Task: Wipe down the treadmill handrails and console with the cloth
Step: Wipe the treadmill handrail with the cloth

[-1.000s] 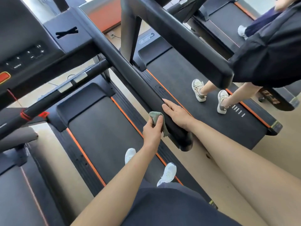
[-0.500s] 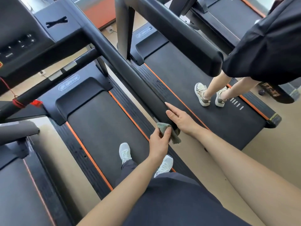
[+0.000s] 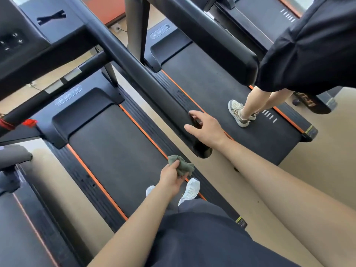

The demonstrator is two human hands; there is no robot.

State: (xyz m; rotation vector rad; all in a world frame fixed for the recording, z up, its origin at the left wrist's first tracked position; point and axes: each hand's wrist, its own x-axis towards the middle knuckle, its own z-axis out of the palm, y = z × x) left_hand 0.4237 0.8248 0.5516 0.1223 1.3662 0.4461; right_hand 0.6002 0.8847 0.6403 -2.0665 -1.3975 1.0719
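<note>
A crumpled grey-green cloth (image 3: 182, 167) is pinched in my left hand (image 3: 172, 178), which hangs over the treadmill belt, below and apart from the handrail. The long black right handrail (image 3: 154, 81) runs from the console (image 3: 28, 39) at the upper left down to its rounded end near the middle. My right hand (image 3: 205, 128) lies at that end of the rail, fingers loosely spread and touching its top and side. The console shows small white button marks at the far left.
Another person in dark clothes (image 3: 308, 47) stands on the neighbouring treadmill (image 3: 221, 89) to the right, by its handrail (image 3: 217, 41). My white shoes (image 3: 189, 190) stand on my belt (image 3: 119, 151). A third treadmill (image 3: 23, 218) lies at the left. A front crossbar (image 3: 57, 85) spans below the console.
My left hand has drawn the cloth off the end of the handrail and down toward my body. My right hand has loosened its hold and its fingers now spread over the rail's end.
</note>
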